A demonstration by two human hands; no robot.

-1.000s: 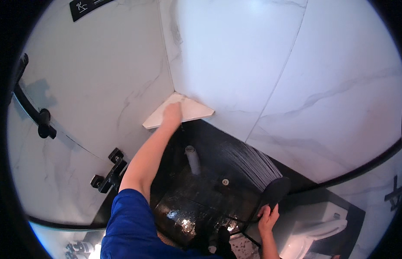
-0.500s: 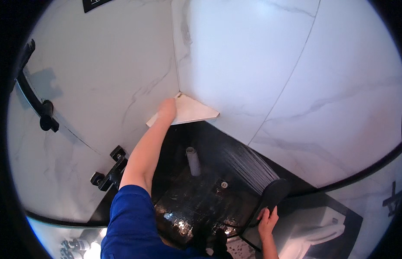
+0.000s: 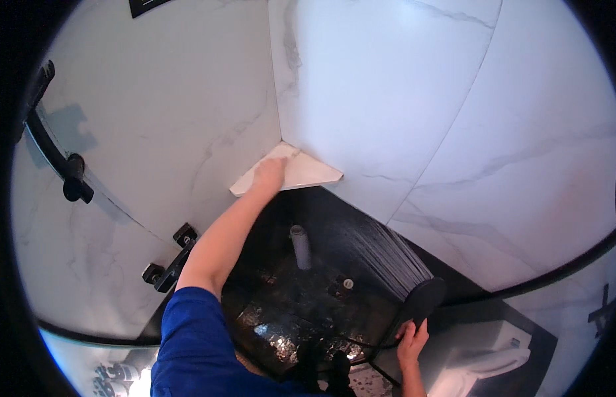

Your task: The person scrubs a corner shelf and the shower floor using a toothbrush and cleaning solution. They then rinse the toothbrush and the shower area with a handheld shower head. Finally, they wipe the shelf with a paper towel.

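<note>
My left hand [image 3: 269, 173] rests on a white triangular corner shelf [image 3: 311, 174] where two walls meet. Its fingers look curled and pressed toward the shelf top; anything inside them is hidden. At the lower right, my right hand [image 3: 412, 342] grips a black hand shower [image 3: 424, 299] by its handle. Water jets [image 3: 387, 258] stream from it up and left toward the base of the right wall.
White marbled panels [image 3: 387, 86] form the walls. A grey cylinder [image 3: 300, 248] stands on the wet dark floor, near a small round pale piece [image 3: 348, 284]. Black fittings [image 3: 172, 264] and a black rail [image 3: 56, 155] project from the left wall. Right of the hand shower lies a white basin-like fixture [image 3: 486, 360].
My left hand has shifted slightly right and inward across the shelf. My right hand still holds the running hand shower in nearly the same place. The view has moved slightly.
</note>
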